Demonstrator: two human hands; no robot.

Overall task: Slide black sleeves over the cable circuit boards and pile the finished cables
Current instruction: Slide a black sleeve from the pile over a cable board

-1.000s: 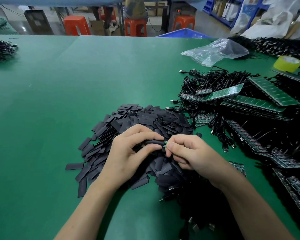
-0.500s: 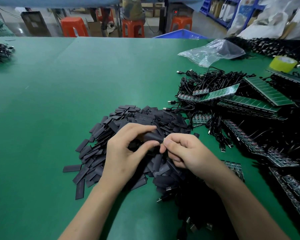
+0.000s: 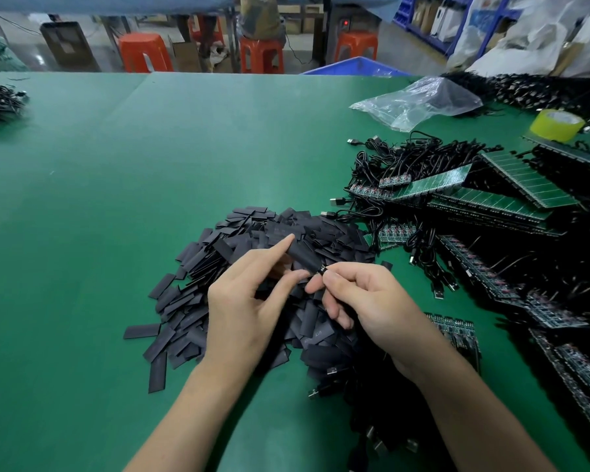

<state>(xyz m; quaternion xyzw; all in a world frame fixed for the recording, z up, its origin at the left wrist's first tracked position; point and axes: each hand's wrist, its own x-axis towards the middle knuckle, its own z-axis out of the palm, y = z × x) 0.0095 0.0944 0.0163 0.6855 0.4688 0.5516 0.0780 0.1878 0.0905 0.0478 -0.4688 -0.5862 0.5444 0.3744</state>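
And the left hand [image 3: 246, 301] opens up! Half a second ago its fingers were curled round the black sleeve [image 3: 304, 257], working it on. Now the forefinger lies straight along the sleeve's far side, the thumb rests just under its near end, and the other fingers hang relaxed, gripping nothing. The right hand [image 3: 365, 301] has not let go: thumb and forefinger pinch the cable [image 3: 322, 268] right at the sleeve's mouth, the remaining fingers curled beneath. The sleeve sticks out from that pinch, tilted up and away to the left, held above the heap of loose sleeves [image 3: 191, 301] in the middle of the green table [image 3: 82, 216]. Only a glint shows at the sleeve's near end; the circuit board itself is hidden, so it looks covered, though how fully I cannot tell. My read: the pushing is over on this one, and the left hand is giving a last nudge or check. Next up should be dropping it onto the dark pile of cables [image 3: 372, 396] under the right forearm, then reaching for a fresh piece. Plenty remains: bare green board strips [image 3: 511, 195] with cables attached are stacked well off to the right
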